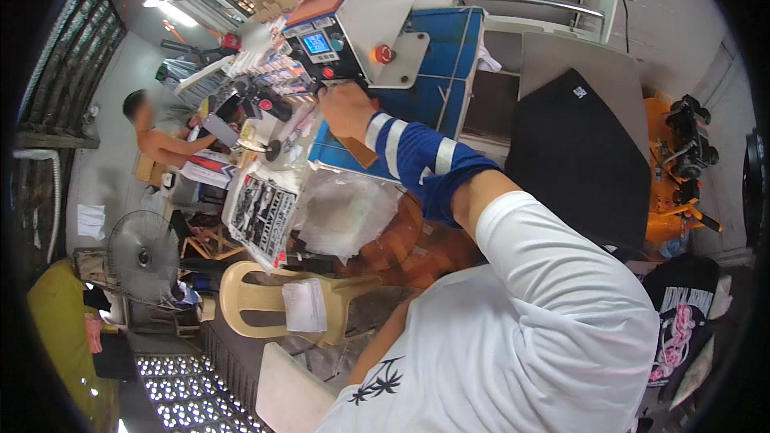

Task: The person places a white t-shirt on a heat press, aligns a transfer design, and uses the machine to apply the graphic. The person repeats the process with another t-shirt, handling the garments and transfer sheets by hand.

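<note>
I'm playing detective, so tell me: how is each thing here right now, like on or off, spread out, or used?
Control screen: lit blue
Big red knob: can't tell if pressed
Right hand: fingers bent, grip hidden
Black cloth: spread out
Tube light: on
Fan: can't tell if spinning
Plastic chair: nobody sitting

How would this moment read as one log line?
Right hand: by control panel | grip: unclear | left hand: unseen | black cloth: on grey board

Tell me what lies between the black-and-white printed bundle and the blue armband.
In the head view, mostly translucent plastic lies between the printed bundle and the blue armband.
</note>
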Demonstrator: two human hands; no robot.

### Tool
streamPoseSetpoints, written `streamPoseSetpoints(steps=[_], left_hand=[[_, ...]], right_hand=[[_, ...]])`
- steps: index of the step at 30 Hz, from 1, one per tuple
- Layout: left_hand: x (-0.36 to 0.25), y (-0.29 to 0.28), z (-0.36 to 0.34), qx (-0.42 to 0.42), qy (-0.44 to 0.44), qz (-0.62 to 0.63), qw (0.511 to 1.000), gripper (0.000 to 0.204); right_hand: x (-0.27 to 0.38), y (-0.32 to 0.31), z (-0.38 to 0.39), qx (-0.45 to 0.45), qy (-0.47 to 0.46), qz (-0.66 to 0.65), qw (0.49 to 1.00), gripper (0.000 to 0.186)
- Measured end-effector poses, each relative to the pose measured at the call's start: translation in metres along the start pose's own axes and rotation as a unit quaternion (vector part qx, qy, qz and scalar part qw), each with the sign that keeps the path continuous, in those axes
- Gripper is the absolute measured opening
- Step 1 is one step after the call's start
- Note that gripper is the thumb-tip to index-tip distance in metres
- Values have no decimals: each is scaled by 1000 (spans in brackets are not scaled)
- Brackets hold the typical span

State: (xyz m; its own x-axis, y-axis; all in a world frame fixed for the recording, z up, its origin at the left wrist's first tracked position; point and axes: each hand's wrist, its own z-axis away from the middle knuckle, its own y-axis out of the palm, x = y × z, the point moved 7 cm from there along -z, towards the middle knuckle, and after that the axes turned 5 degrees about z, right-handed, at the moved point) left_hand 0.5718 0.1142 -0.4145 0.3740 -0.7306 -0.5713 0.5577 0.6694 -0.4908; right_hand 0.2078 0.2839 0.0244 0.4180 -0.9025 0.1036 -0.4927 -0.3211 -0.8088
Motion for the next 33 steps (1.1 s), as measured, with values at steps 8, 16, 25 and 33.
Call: streamPoseSetpoints(steps=[8, 16, 25, 33], left_hand=[[-3, -23, -40, 35, 17, -18, 999, 37], [-21, -67, -81, 47, 13, -28, 998, 39], [45, -114, -150, 99, 36, -93, 990, 41], [66, -240, -237, 164, -99, 477, 858, 42]], right_hand=[[-17, -36, 42, -14, 1, 13, 1000, 31], [-61, -130, 129, 21, 18, -94, 995, 44], [-125, -201, 216, -394, 345, -21, 852, 80], [-187, -248, 300, -432, 436, 188, 767, 61]])
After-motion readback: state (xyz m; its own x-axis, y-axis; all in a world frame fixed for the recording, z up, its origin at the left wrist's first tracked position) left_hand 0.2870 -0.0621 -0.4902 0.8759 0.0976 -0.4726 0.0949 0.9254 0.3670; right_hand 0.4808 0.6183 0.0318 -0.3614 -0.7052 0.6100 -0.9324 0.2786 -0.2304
